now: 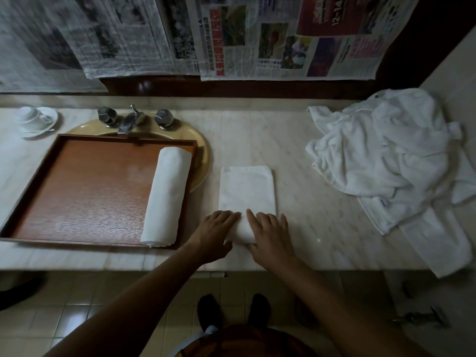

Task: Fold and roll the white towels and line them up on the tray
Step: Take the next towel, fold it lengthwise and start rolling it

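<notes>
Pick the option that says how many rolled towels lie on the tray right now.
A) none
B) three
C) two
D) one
D: a single rolled towel lies along the right side of the tray. The other towel, partly rolled, is on the counter under the left hand and right hand.
</notes>
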`<state>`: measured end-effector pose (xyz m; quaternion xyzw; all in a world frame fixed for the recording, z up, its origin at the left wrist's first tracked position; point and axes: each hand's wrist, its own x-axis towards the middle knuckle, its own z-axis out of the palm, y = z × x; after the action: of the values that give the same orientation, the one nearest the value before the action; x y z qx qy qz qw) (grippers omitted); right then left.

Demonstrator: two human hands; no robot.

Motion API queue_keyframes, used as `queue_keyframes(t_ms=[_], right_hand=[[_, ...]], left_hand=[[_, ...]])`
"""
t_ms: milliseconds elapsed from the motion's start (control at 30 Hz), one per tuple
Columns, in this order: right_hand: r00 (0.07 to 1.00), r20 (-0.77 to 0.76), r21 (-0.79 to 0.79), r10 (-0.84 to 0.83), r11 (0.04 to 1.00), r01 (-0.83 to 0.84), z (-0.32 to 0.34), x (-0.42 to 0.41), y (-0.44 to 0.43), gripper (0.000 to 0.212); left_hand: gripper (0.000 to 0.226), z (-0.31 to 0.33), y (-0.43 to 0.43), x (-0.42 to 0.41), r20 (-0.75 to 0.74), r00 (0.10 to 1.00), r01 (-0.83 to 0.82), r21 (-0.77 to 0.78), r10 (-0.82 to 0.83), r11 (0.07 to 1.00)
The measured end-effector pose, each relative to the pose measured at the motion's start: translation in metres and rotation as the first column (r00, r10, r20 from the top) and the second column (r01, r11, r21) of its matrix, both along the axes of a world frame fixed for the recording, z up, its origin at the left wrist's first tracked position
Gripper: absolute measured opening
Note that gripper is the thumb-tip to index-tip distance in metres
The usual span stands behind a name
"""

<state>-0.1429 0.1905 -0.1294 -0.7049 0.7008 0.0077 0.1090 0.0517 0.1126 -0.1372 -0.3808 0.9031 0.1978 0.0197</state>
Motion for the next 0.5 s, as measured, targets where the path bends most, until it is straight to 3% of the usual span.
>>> queue_keyframes(t_ms=[200,333,500], right_hand=[[0.995,0.085,0.148,0.057,0.987,-0.069,0.016,-0.007,0.014,0.084],[0.988,0.143,0.155,0.055,0.985,-0.077,0.014,-0.006,0.044,0.079],[0.969,0.248,0.193,-0.002,0.980,-0.047,0.018,-0.015,0.039,0.074]], left_hand=[[0.080,0.008,0.018,0.008,0.086,0.995,0.040,0.028,-0.043,0.999],[0.076,0.009,0.045,0.018,0.006,1.000,0.021,0.065,-0.021,0.998],[0.068,0.009,0.042,0.034,-0.149,0.973,-0.114,0.358,0.178,0.927]])
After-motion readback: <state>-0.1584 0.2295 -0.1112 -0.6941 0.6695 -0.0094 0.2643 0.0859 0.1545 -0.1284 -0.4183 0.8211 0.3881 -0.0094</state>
